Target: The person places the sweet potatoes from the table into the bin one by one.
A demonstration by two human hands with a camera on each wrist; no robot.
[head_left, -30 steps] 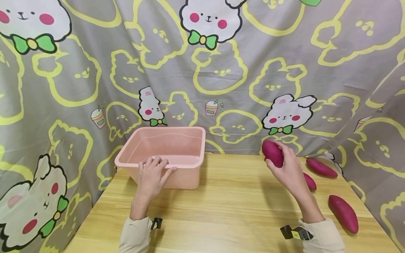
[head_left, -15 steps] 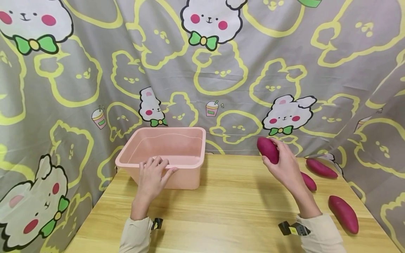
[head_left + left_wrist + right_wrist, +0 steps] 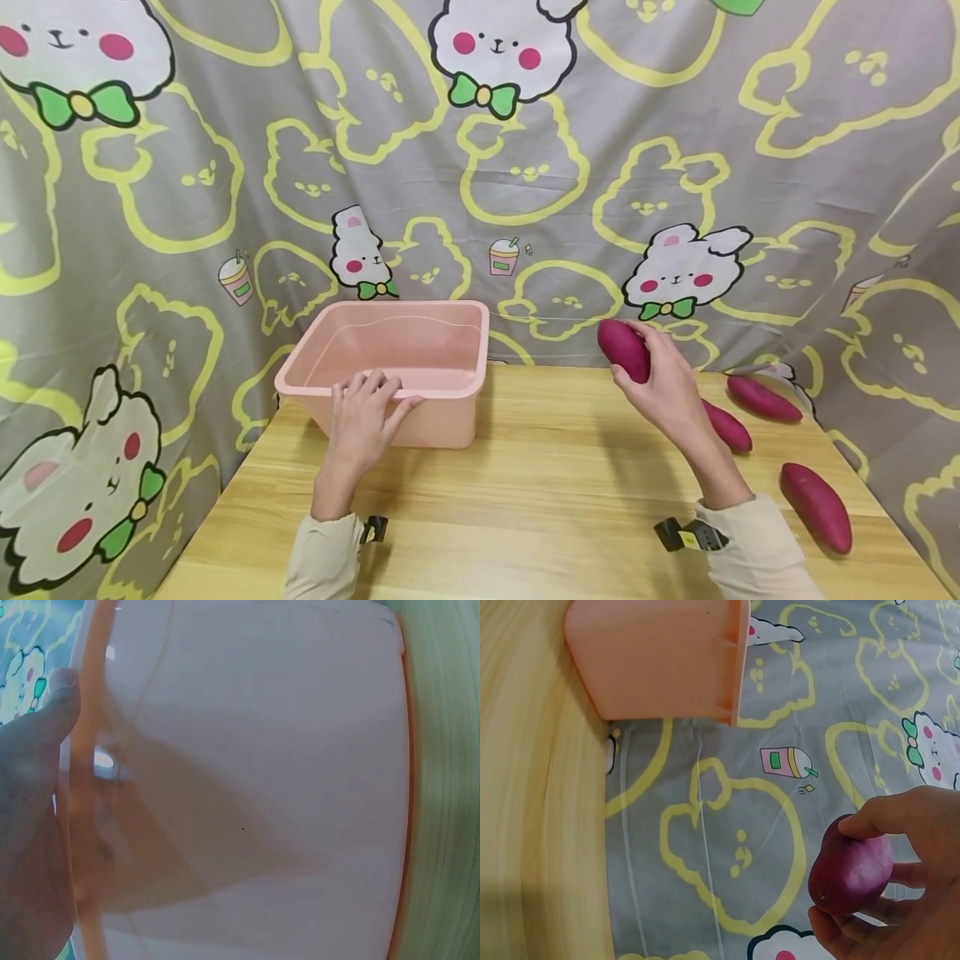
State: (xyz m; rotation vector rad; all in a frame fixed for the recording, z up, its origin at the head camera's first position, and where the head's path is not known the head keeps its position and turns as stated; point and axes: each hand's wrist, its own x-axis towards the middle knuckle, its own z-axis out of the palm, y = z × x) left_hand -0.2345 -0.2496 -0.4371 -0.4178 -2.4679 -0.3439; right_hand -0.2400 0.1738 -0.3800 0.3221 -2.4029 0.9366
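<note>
My right hand (image 3: 663, 383) holds a purple-red sweet potato (image 3: 624, 350) above the table, with thumb and fingers around it. In the right wrist view the same sweet potato (image 3: 851, 870) has one rounded end towards the camera. On the left, my left hand (image 3: 363, 421) grips the near rim of a pink plastic bin (image 3: 442, 421), fingers over the edge. The left wrist view is mostly filled by the bin's outer wall (image 3: 300, 750), with my thumb (image 3: 64, 705) at the rim. The visible part of the bin's inside shows bare pink plastic.
Three more sweet potatoes lie at the right of the wooden table (image 3: 525, 500): one far back (image 3: 763, 398), one partly behind my right forearm (image 3: 727, 427), one nearer (image 3: 816, 507). A grey cartoon-print curtain (image 3: 540, 192) hangs behind and at both sides.
My right hand has moved left and slightly up with the sweet potato, uncovering more of the one behind the forearm. My left hand has stayed on the bin's rim.
</note>
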